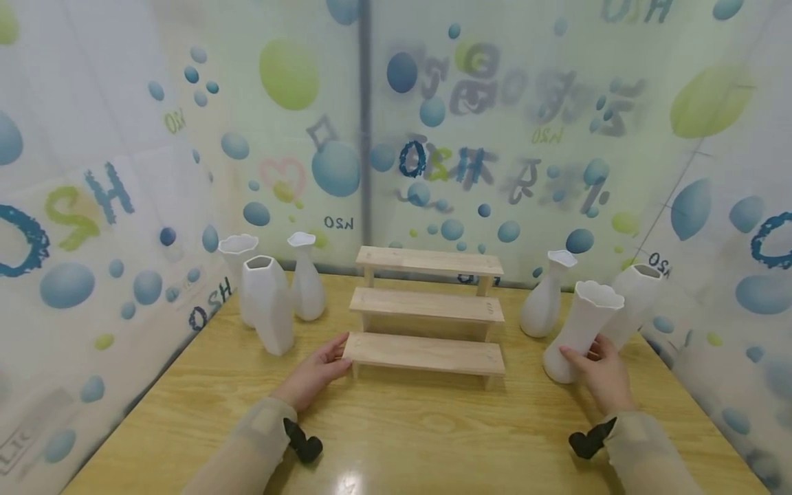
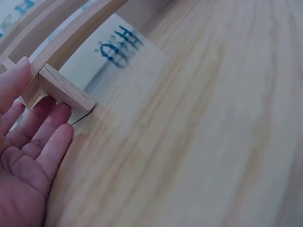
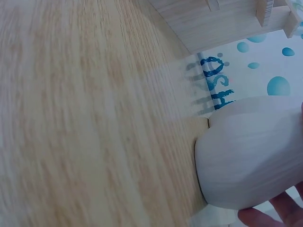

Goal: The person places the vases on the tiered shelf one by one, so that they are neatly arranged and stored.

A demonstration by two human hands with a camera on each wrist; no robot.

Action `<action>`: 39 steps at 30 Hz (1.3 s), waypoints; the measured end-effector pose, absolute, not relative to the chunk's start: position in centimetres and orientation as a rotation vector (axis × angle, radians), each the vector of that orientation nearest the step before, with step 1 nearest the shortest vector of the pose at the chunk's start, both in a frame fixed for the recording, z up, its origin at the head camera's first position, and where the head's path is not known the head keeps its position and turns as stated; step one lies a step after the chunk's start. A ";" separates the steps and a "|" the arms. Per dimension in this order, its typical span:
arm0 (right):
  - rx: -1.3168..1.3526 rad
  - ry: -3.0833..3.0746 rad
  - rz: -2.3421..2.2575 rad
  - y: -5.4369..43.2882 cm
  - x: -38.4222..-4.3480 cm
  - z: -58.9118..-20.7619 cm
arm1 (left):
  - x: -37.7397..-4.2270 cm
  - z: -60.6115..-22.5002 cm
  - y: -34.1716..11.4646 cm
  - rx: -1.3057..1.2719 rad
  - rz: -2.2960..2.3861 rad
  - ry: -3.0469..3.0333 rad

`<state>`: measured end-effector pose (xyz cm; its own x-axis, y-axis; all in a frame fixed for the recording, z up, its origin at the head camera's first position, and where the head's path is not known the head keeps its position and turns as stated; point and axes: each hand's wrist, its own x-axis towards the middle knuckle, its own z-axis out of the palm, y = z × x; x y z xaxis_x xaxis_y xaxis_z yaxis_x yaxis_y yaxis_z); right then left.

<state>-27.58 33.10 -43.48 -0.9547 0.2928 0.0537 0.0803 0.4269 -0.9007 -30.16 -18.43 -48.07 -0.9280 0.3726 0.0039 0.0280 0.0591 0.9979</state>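
Observation:
A three-step wooden stand (image 1: 427, 350) is on the table in front of me. My left hand (image 1: 318, 375) is at the left end of its lowest step; in the left wrist view the fingers (image 2: 59, 142) lie fairly straight against the end of the stand, thumb near the step's edge. On the right, a white vase (image 1: 572, 333) with a scalloped rim stands slightly slanted in the head view. My right hand (image 1: 606, 375) grips its lower body, thumb in front and fingers round the right side. The right wrist view shows the vase's rounded base (image 3: 251, 156) at the tabletop.
Behind the gripped vase stand a slim-necked vase (image 1: 544, 302) and an angular vase (image 1: 631, 302). On the left are a faceted vase (image 1: 269, 306), a slim-necked vase (image 1: 306, 285) and a wide-rimmed vase (image 1: 238, 245). Printed curtains (image 1: 421, 227) enclose the table (image 1: 402, 440).

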 end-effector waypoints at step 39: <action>-0.263 -2.502 1.570 31.7 -26.4 -42.1 | -30.3 -48.3 -18.5 0.385 1.962 2.065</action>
